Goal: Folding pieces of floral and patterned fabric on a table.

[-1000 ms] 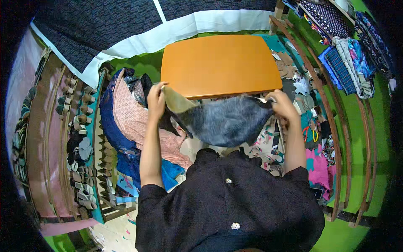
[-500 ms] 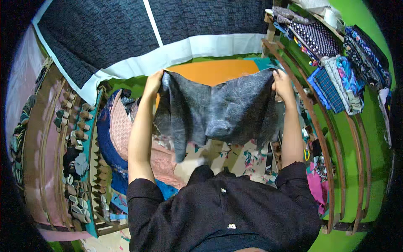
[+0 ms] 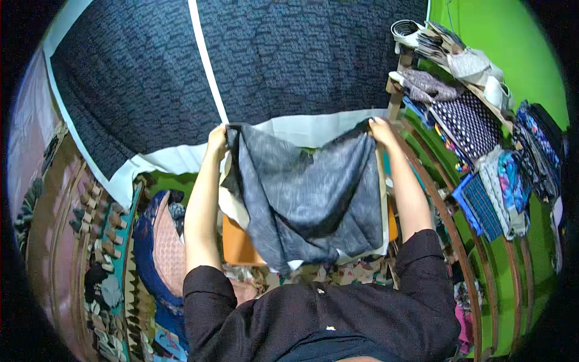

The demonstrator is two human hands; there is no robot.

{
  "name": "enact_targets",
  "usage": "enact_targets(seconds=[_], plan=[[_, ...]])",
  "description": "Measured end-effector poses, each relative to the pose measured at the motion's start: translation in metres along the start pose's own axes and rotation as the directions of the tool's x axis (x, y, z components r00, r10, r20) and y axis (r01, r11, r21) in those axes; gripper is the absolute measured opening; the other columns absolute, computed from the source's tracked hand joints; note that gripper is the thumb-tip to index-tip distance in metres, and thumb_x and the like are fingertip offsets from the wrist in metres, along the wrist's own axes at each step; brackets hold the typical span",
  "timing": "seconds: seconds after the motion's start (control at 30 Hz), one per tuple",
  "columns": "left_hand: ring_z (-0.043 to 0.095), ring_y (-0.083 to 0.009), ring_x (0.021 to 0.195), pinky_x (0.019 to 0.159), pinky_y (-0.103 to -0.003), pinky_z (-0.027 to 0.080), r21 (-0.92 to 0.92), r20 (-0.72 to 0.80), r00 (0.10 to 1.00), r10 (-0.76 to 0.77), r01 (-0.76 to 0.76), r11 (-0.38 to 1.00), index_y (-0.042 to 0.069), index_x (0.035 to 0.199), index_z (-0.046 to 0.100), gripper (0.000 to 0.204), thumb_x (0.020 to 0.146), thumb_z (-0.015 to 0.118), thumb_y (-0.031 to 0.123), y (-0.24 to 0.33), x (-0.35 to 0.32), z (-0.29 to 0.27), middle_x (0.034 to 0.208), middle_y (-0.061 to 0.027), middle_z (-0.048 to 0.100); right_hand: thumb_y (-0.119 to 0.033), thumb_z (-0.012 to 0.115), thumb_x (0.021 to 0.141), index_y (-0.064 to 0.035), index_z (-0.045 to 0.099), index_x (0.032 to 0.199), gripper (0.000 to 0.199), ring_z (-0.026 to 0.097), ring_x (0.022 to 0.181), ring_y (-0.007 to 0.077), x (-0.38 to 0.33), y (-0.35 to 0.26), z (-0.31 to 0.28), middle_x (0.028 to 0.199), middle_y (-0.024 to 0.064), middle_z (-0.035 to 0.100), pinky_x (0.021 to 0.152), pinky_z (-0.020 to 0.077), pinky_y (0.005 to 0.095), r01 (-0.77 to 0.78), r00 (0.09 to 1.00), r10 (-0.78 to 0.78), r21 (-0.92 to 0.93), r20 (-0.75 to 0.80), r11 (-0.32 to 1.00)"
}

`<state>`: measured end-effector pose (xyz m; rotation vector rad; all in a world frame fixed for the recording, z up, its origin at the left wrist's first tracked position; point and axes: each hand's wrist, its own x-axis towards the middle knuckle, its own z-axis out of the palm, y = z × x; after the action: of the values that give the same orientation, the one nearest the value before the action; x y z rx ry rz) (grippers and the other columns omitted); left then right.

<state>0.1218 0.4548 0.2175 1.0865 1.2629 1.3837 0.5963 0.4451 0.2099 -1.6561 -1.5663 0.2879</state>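
Note:
Stretched between my raised hands is a dark grey garment (image 3: 307, 193), its cloth drooping in folds below a sagging top edge. At its upper left corner, my left hand (image 3: 217, 142) is closed on the edge. The opposite upper corner is pinched in my right hand (image 3: 381, 131). White cloth shows along the garment's sides and lower edge; whether it is a lining or a separate piece I cannot tell. Behind it, an orange panel (image 3: 240, 242) is partly hidden.
A dark curtain (image 3: 301, 66) with white borders hangs ahead. On the right, curved wooden rails (image 3: 449, 214) stand below folded clothes (image 3: 467, 117). Shoe racks (image 3: 117, 241) line the left, near a pink garment (image 3: 167, 247) with navy lace. Several patterned items lie below.
The grey garment has swung and now hangs in deeper folds, with white cloth showing at its sides. My hands have come slightly closer together. The view has tilted up, showing more curtain.

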Motion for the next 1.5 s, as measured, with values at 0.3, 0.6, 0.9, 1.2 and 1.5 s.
enact_targets(seconds=[0.3, 0.6, 0.9, 1.2, 1.5], plan=[[0.055, -0.0212, 0.089, 0.081, -0.032, 0.043, -0.604, -0.131, 0.778, 0.614, -0.554, 0.573, -0.003, 0.101, 0.048, 0.032, 0.092, 0.029, 0.02, 0.103, 0.027, -0.016, 0.096, -0.0136, 0.056, -0.015, 0.042, 0.085, 0.0013, 0.056, 0.086, 0.021, 0.049, 0.086, 0.015, 0.027, -0.084, -0.048, 0.089, 0.0079, 0.054, 0.08, 0.0354, 0.0267, 0.675, 0.69, -0.236, 0.49, -0.684, 0.552], [0.051, -0.0138, 0.074, 0.067, -0.027, 0.041, -0.437, -0.474, 0.878, 0.068, -0.302, 0.847, 0.004, 0.086, 0.056, 0.025, 0.084, 0.046, 0.027, -0.09, -0.024, -0.129, 0.077, -0.0033, 0.056, -0.014, 0.052, 0.076, -0.0067, 0.041, 0.056, 0.024, 0.042, 0.059, 0.0118, -0.053, 0.036, -0.03, 0.059, 0.0013, 0.04, 0.057, 0.0355, 0.0247, 0.306, 0.722, 0.412, 0.79, -0.556, 0.531], [0.048, -0.0293, 0.073, 0.065, -0.036, 0.039, 0.743, -0.492, 0.796, 0.352, 0.173, 0.646, -0.001, 0.065, 0.056, 0.017, 0.067, 0.059, 0.015, -0.312, -0.14, -0.154, 0.077, -0.0128, 0.052, -0.001, 0.054, 0.065, -0.0051, 0.044, 0.081, 0.019, 0.046, 0.067, 0.0166, -0.201, 0.18, 0.08, 0.08, 0.004, 0.042, 0.066, 0.0368, 0.0255, -0.421, 0.716, 0.661, 0.616, -0.226, 0.666], [0.052, -0.0287, 0.09, 0.077, -0.039, 0.044, -0.216, -0.845, 0.192, -0.499, 0.73, 0.648, 0.001, 0.099, 0.053, 0.035, 0.08, 0.051, 0.03, -0.409, -0.137, -0.216, 0.101, -0.0147, 0.054, -0.012, 0.049, 0.077, -0.0031, 0.048, 0.103, 0.027, 0.057, 0.086, 0.0271, -0.245, 0.227, 0.087, 0.1, 0.0125, 0.055, 0.061, 0.0519, 0.0367, -0.563, 0.205, 0.899, 0.798, 0.387, -0.215], [0.054, -0.0279, 0.092, 0.081, -0.042, 0.046, -0.732, -0.347, 0.83, -0.437, 0.051, 0.679, 0.002, 0.106, 0.047, 0.033, 0.089, 0.037, 0.028, -0.288, -0.078, -0.151, 0.101, -0.0137, 0.055, -0.021, 0.041, 0.084, -0.0029, 0.049, 0.105, 0.029, 0.059, 0.078, 0.0258, -0.229, 0.249, 0.029, 0.097, 0.0114, 0.057, 0.06, 0.0518, 0.0354, -0.204, 0.63, 0.765, 0.979, 0.131, 0.0]])
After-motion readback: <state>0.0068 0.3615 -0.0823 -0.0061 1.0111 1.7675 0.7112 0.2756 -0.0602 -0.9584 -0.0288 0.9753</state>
